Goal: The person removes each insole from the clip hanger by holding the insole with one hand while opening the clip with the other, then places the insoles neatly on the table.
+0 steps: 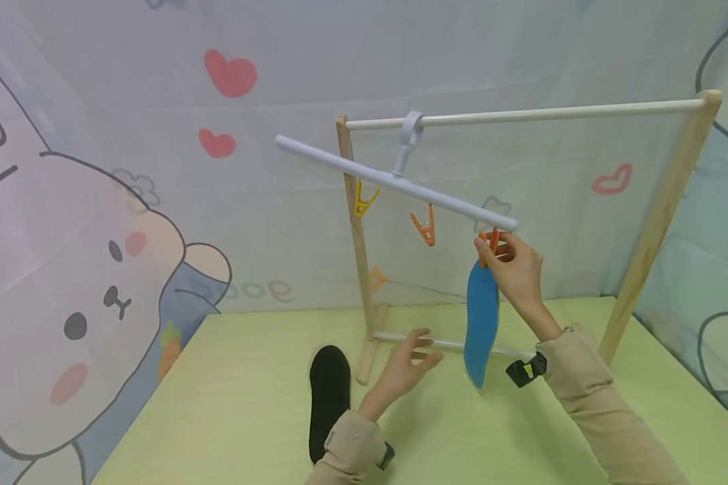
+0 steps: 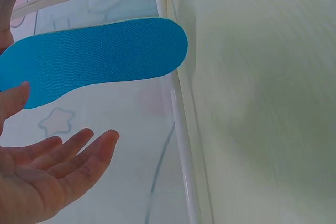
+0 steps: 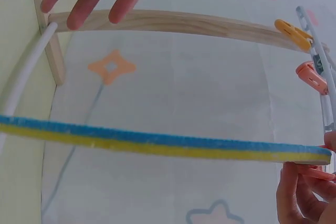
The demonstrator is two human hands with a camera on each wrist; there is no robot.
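My right hand (image 1: 518, 269) pinches an orange clip (image 1: 494, 240) below the low right end of the white clip hanger (image 1: 394, 180). From that clip hangs a blue insole (image 1: 481, 323), its long side upright; the right wrist view shows its edge as a blue layer (image 3: 157, 134) over a yellow one. Lower down and to the left, my left hand (image 1: 405, 367) is held with fingers spread and nothing in them. In the left wrist view the left hand (image 2: 58, 171) is close to the insole's face. On the table to its left lies a black insole (image 1: 329, 397).
The hanger hangs tilted from the top bar (image 1: 558, 114) of a wooden-legged rack (image 1: 661, 222). A yellow clip (image 1: 362, 201) and another orange clip (image 1: 426, 228) dangle from it. Near the table (image 1: 249, 404) runs a lower white bar (image 1: 449, 344). A printed cloth stands behind.
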